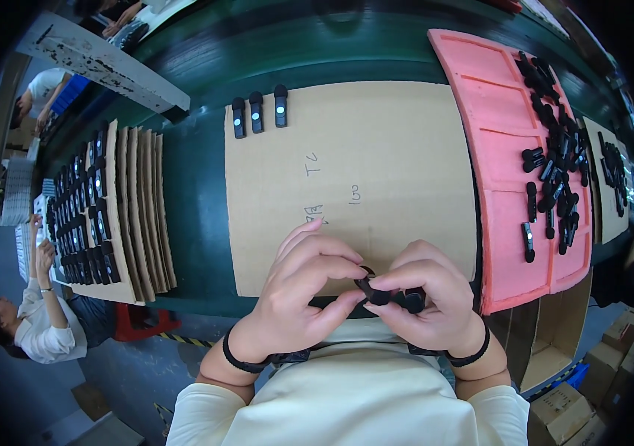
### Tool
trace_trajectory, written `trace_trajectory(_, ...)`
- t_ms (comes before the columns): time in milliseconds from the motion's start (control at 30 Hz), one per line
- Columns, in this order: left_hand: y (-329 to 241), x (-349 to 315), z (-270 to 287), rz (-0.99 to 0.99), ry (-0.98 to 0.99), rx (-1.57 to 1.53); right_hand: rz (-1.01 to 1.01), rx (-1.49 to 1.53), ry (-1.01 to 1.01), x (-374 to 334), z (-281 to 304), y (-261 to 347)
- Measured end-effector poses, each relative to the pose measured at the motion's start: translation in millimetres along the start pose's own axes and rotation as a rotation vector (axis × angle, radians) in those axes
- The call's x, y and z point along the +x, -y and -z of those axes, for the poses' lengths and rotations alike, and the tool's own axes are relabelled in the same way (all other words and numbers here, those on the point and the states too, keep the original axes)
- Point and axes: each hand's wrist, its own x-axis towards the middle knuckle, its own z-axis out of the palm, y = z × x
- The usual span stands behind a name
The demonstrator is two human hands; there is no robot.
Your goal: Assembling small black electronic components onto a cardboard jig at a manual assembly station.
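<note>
Over the near edge of a cardboard sheet, my two hands meet at a small black clip-on microphone. My left hand pinches its left end between thumb and fingertips. My right hand is closed around the other end, where a rounded black tip shows between the fingers. The fingers cover much of the piece. At the sheet's far left corner, three similar black microphones with rounded tops and a pale dot lie in a row.
On the right, a pink foam tray carries a heap of loose black microphones. Stacked cardboard sheets with rows of microphones stand at the left. A white post rises far left. Co-workers are beyond; cardboard boxes lie lower right.
</note>
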Motion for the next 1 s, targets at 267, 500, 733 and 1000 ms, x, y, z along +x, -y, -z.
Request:
trace_trajectory(267, -4, 0, 0, 0.014, -0.006, 0.029, 0.013, 0.019, -0.009, 3, -6, -4)
trace_trajectory(500, -11, 2, 3, -0.051, -0.041, 0.190, -0.461, 0.420, 0.153, 2, 2, 2)
trace_trajectory(733, -10, 3, 6, -0.057, -0.039, 0.201, -0.629, 0.586, 0.100, 7, 1, 7)
trace_trajectory(1000, -5, -1, 8, 0.009, -0.071, -0.117, -0.304, 0.304, 0.060, 0, 0, 0)
